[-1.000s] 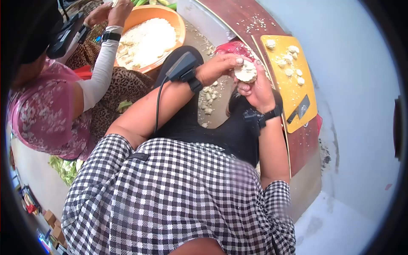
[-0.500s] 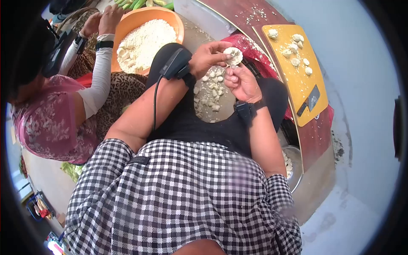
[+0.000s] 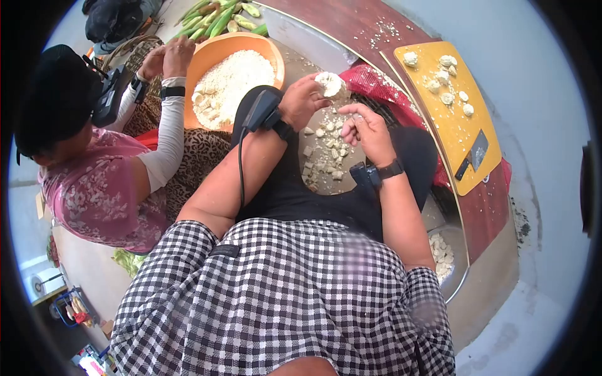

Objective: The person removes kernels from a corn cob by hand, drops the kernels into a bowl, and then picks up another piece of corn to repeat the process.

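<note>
In my left hand (image 3: 302, 99) is a round, scalloped white piece of corn cob (image 3: 328, 84), held between the fingertips. My right hand (image 3: 370, 133) is apart from it, lower and to the right. Its fingers are bent and spread, with nothing visible in them. Both hands are above my lap. Between my legs, several pale cob chunks (image 3: 326, 149) and loose kernels lie scattered below the hands.
On the right, a yellow cutting board (image 3: 480, 128) carries several cob pieces and a cleaver (image 3: 479, 150). An orange basin (image 3: 280, 69) of white kernels stands at the left, beside another person (image 3: 94, 182). Green-husked corn (image 3: 219, 19) lies behind. A metal bowl (image 3: 458, 276) sits at my right.
My right hand has come away from the cob piece and its fingers have opened. My left hand still holds the piece, now turned. The whole view has shifted slightly.
</note>
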{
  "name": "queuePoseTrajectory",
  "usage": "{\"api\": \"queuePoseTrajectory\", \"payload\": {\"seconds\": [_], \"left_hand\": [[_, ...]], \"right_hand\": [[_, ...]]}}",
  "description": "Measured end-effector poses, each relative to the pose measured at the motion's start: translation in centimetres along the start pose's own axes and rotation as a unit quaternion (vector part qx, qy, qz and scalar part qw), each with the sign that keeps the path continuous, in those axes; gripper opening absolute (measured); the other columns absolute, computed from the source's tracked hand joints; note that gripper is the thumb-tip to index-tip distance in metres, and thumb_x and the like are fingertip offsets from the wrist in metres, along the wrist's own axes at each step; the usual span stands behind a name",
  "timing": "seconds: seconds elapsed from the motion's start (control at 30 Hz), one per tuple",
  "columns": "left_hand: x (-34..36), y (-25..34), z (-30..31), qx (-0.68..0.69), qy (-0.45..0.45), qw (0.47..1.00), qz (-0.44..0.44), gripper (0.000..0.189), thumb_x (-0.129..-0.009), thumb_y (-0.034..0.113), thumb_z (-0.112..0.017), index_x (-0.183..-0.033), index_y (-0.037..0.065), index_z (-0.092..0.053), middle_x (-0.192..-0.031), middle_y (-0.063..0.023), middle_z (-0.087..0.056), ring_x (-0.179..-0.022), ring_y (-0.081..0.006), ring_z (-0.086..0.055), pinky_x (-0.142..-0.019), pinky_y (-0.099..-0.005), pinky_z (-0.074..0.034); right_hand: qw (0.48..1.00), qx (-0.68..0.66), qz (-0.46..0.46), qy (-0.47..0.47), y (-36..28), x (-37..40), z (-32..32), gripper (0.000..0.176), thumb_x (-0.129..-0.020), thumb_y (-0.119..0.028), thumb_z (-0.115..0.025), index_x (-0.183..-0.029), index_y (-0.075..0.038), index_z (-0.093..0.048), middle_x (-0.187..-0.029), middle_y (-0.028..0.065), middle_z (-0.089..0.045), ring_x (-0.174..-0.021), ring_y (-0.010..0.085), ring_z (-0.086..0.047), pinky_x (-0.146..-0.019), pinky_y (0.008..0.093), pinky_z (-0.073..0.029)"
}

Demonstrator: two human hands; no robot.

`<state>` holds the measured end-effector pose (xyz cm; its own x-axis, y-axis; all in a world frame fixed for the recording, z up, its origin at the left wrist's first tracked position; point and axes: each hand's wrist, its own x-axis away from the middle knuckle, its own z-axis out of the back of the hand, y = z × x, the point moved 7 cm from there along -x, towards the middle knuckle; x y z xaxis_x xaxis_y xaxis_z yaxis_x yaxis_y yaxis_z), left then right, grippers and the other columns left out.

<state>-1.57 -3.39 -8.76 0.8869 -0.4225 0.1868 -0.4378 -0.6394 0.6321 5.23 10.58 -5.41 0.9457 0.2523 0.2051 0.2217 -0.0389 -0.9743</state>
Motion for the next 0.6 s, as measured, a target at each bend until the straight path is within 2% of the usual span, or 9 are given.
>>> {"api": "queuePoseTrajectory", "payload": {"seconds": [0.1, 0.13, 0.23, 0.33, 0.4, 0.47, 0.5, 0.53, 0.6], "left_hand": [[0.2, 0.2, -0.1, 0.007, -0.027, 1.0, 0.012, 0.034, -0.09, 0.013, -0.049, -0.122, 0.002, -0.049, -0.11, -0.0087, -0.059, -0.101, -0.0193, -0.058, -0.083, -0.037, -0.047], [0.4, 0.1, -0.3, 0.006, -0.037, 0.999, 0.018, 0.034, -0.092, 0.017, -0.047, -0.123, 0.003, -0.048, -0.111, -0.0088, -0.059, -0.102, -0.0199, -0.056, -0.086, -0.0398, -0.045], [1.2, 0.1, -1.3, -0.058, -0.073, 0.996, 0.018, 0.035, -0.093, 0.019, -0.044, -0.125, 0.004, -0.047, -0.111, -0.0089, -0.059, -0.1, -0.0195, -0.055, -0.087, -0.0417, -0.043], [1.9, 0.0, -2.3, -0.149, -0.1, 0.984, 0.004, 0.035, -0.093, 0.019, -0.043, -0.124, 0.004, -0.045, -0.11, -0.0095, -0.058, -0.097, -0.0194, -0.055, -0.085, -0.0406, -0.043], [2.6, -0.8, -2.5, -0.102, -0.134, 0.985, 0.03, 0.034, -0.093, 0.019, -0.041, -0.122, 0.003, -0.046, -0.11, -0.0099, -0.058, -0.097, -0.0199, -0.054, -0.084, -0.0397, -0.043], [2.9, -1.5, -2.5, 0.053, -0.184, 0.978, 0.085, 0.033, -0.093, 0.021, -0.04, -0.12, 0.003, -0.047, -0.11, -0.0103, -0.058, -0.098, -0.0205, -0.054, -0.083, -0.0385, -0.043], [3.2, -1.7, -2.3, 0.052, -0.165, 0.982, 0.077, 0.033, -0.093, 0.02, -0.039, -0.119, 0.002, -0.047, -0.111, -0.0105, -0.058, -0.098, -0.0212, -0.054, -0.083, -0.0381, -0.043], [3.8, -2.2, -2.1, 0.05, -0.144, 0.986, 0.07, 0.033, -0.092, 0.02, -0.039, -0.119, 0.002, -0.047, -0.111, -0.0108, -0.058, -0.098, -0.0219, -0.054, -0.082, -0.0376, -0.043], [4.8, -2.6, -2.4, 0.051, -0.127, 0.989, 0.064, 0.034, -0.091, 0.021, -0.039, -0.119, 0.002, -0.048, -0.111, -0.0116, -0.057, -0.099, -0.0234, -0.054, -0.081, -0.0367, -0.043]], "right_hand": [[0.971, 0.176, 0.159, 0.008, -0.7, -0.4, 0.3, 0.024, -0.085, -0.002, -0.045, -0.1, -0.003, -0.064, -0.086, 0.0046, -0.061, -0.077, 0.0122, -0.057, -0.072, 0.0232, -0.045], [0.976, 0.178, 0.126, 0.012, -0.4, -0.4, 0.6, 0.022, -0.08, -0.001, -0.048, -0.095, 0.001, -0.064, -0.095, 0.005, -0.061, -0.089, 0.0144, -0.057, -0.082, 0.0257, -0.043], [0.987, 0.093, 0.121, 0.057, 0.2, -0.5, 1.4, 0.019, -0.081, -0.003, -0.051, -0.095, 0.002, -0.064, -0.095, 0.0057, -0.062, -0.088, 0.0121, -0.057, -0.079, 0.0252, -0.044], [0.986, 0.097, 0.109, 0.077, 0.4, -0.7, 2.2, 0.016, -0.086, -0.009, -0.055, -0.088, 0.003, -0.065, -0.085, 0.0055, -0.066, -0.079, 0.0098, -0.058, -0.074, 0.0248, -0.045], [0.986, 0.074, 0.117, 0.096, 0.2, -0.4, 2.3, 0.022, -0.09, -0.015, -0.056, -0.077, 0.002, -0.063, -0.074, 0.0047, -0.065, -0.07, 0.0085, -0.059, -0.068, 0.0245, -0.046], [0.987, 0.044, 0.126, 0.087, 0.3, -0.2, 2.0, 0.025, -0.091, -0.016, -0.056, -0.073, 0.001, -0.062, -0.071, 0.0044, -0.064, -0.067, 0.0083, -0.058, -0.066, 0.0243, -0.047], [0.988, 0.029, 0.131, 0.082, 0.2, -0.1, 1.7, 0.027, -0.091, -0.017, -0.056, -0.071, 0.0, -0.061, -0.07, 0.0042, -0.063, -0.065, 0.0082, -0.058, -0.065, 0.0242, -0.047], [0.987, 0.029, 0.134, 0.081, 0.1, -0.1, 1.3, 0.023, -0.092, -0.017, -0.056, -0.075, -0.001, -0.059, -0.067, 0.0031, -0.06, -0.061, 0.0072, -0.056, -0.055, 0.0222, -0.045], [0.994, -0.056, 0.08, 0.056, 0.1, 0.1, 0.3, 0.018, -0.091, -0.016, -0.055, -0.082, -0.001, -0.059, -0.068, 0.003, -0.059, -0.058, 0.0064, -0.055, -0.05, 0.0206, -0.043]]}}
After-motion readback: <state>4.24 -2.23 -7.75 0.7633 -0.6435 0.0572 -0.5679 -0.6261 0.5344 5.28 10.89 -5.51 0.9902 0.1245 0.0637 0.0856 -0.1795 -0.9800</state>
